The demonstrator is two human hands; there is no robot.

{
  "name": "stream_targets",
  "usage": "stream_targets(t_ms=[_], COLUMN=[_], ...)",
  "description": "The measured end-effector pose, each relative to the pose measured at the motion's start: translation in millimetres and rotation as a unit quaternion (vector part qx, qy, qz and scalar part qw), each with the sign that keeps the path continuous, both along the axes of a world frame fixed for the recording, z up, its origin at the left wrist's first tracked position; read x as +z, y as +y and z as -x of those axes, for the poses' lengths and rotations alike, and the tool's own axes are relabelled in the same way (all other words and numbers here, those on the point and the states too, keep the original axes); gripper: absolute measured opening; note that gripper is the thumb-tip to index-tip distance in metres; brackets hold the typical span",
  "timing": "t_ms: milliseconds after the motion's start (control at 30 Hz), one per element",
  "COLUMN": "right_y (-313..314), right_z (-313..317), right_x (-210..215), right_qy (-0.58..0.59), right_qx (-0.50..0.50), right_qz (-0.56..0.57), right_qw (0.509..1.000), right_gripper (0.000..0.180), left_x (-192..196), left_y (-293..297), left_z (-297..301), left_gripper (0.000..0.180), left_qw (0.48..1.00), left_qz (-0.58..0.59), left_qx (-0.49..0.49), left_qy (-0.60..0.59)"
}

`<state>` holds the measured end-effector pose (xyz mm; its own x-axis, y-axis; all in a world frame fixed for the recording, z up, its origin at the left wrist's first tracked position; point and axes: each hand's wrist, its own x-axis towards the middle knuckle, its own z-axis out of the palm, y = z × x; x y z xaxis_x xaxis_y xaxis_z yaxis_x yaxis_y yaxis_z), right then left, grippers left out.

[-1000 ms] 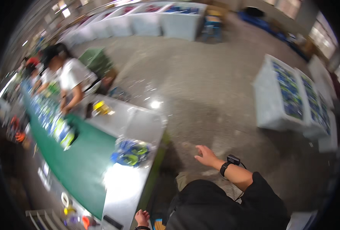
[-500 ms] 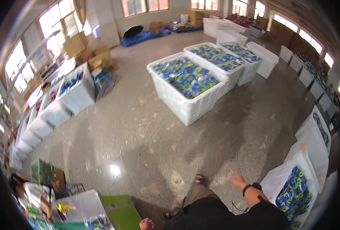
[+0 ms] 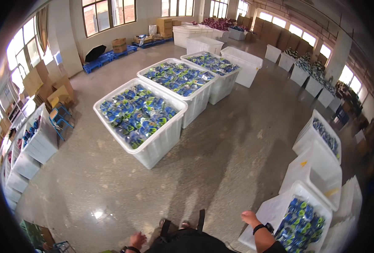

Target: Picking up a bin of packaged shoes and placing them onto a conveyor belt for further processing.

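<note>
My left hand [image 3: 138, 240] hangs low beside my body, its fingers a little apart with nothing in them. Forward on the right is my right hand [image 3: 249, 218], fingers curled in loosely, no object visible in it; a black band and a watch circle that wrist. Nearest to the right hand is a white plastic bin [image 3: 260, 215] filled with blue-and-green goods [image 3: 301, 223] in clear bags. Neither hand touches a bin. Ahead stands a large white tub [image 3: 161, 147], heaped with similar bagged blue-and-green goods [image 3: 138, 114].
Two more filled tubs [image 3: 197, 107] adjoin the first, with a white bin [image 3: 244, 69] beyond. White bins [image 3: 311, 168] line the right side; others [image 3: 41, 145] line the left, near a blue stool [image 3: 59, 120]. Blue pallets [image 3: 106, 59] carry a cardboard box [image 3: 119, 45] by the windows.
My view has turned left and I am nearer the filled tubs, which now sit further left and lower. The co-worker and worktable at lower left have left the view. Both hands have swung.
</note>
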<state>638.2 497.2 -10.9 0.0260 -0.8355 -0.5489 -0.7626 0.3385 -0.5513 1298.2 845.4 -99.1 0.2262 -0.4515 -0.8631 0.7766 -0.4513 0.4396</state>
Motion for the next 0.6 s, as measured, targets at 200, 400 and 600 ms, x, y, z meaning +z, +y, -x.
stream_targets(t_ms=[200, 400, 600], right_y=[-150.2, -237.8, -244.8], right_z=[7.1, 86.3, 102.0], right_x=[33.7, -16.1, 24.2], right_qy=[-0.092, -0.004, -0.152], right_qx=[-0.077, -0.127, -0.411], right_qz=[0.094, 0.103, -0.127], right_qw=[0.988, 0.986, 0.89], right_gripper=[0.036, 0.027, 0.015], left_x=[56.7, 50.4, -6.1], left_y=[-235.7, -451.0, -653.4], left_z=[-6.9, -5.5, 2.9], left_gripper=[0.017, 0.015, 0.013], left_qw=[0.981, 0.972, 0.983], left_qz=[-0.073, -0.125, 0.019], left_qx=[-0.126, -0.109, -0.17], left_qy=[-0.126, -0.164, -0.063])
